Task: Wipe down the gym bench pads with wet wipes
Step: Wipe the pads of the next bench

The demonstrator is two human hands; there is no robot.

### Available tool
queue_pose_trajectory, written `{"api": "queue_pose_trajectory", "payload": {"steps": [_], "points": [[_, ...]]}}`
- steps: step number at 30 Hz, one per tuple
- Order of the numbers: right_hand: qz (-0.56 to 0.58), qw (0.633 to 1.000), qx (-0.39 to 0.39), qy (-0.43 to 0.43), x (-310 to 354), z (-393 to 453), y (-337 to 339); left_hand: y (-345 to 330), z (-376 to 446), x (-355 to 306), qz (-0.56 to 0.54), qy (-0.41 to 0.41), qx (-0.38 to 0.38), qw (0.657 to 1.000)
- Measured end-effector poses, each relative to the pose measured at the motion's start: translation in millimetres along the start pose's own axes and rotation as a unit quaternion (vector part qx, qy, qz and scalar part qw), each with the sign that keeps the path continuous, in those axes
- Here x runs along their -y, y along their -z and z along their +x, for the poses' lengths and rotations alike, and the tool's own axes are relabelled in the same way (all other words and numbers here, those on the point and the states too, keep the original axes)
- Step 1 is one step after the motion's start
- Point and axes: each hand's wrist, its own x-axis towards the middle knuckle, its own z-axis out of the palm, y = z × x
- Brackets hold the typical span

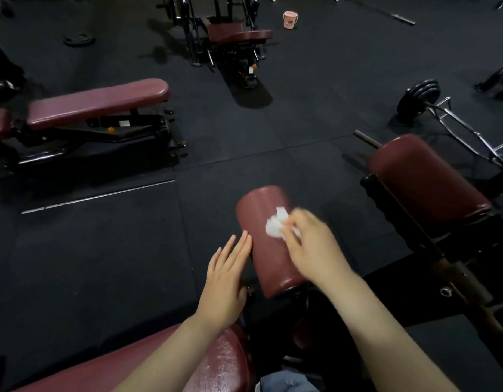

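The roller pad [268, 244] runs lengthwise away from the person, tilted slightly left; the right hand [312, 244] pinches a crumpled wipe [275, 226] on top, the flat-fingered left hand [226, 281] touches its left side

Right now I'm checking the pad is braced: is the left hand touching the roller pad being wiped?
Touching. The head view shows the left hand with straight fingertips against the roller pad's left side.

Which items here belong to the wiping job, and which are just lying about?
In use:
- wet wipe, held by right hand
- roller pad, steadied by left hand

Lying about:
- pink bucket
- weight plate
- loaded barbell
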Motion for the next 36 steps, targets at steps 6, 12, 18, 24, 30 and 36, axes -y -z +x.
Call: {"api": "queue_pose_trajectory", "payload": {"steps": [6, 12, 18, 24, 30, 36], "points": [[-0.041, 0.999, 0.029, 0.018, 8, -32, 13, 6, -2, -10, -0.02, 0.027, -0.037, 0.999], [-0.068, 0.998, 0.013, -0.006, 19, 107, -20, 8, 24, -26, 0.027, -0.026, -0.018, 0.999], [-0.051, 0.998, 0.013, -0.025, 3, 56, -8, 8, 22, -19, 0.042, -0.03, -0.004, 0.999], [-0.027, 0.996, 0.014, -0.089, -6, -31, 17, 10, 21, -19, 0.032, -0.029, 0.003, 0.999], [0.008, 0.992, 0.017, -0.128, 0, -61, 25, 12, 16, -14, 0.051, -0.028, 0.011, 0.998], [-0.02, 0.994, 0.011, -0.108, 21, -80, 18, 14, 5, -7, 0.049, -0.004, 0.018, 0.999]]}}
